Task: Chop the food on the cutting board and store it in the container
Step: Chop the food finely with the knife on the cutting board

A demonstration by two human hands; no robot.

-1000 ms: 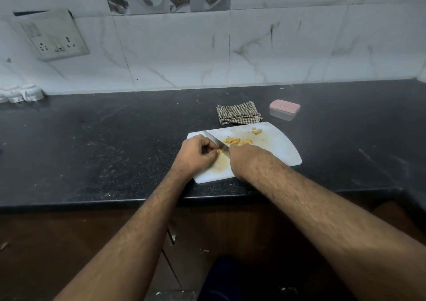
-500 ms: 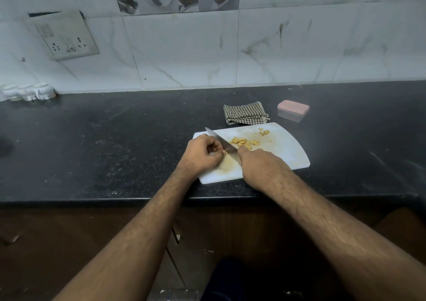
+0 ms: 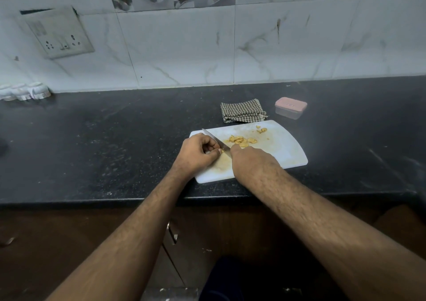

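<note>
Food (image 3: pixel 220 151) is pinched by the left hand (image 3: pixel 198 154) on the cutting board (image 3: pixel 285 148). A knife (image 3: pixel 215 140) is gripped, seemingly at its hidden handle, by the right hand (image 3: pixel 250 160); chopped pieces (image 3: pixel 241 140) lie beyond the blade.

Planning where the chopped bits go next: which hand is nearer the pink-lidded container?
Right. The right hand is on the board nearer the container, which sits beyond the board's far right corner; the left hand is farther left.

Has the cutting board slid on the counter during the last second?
No. The cutting board keeps the same gap to the checked cloth and pink-lidded container; only the camera shifted.
</note>
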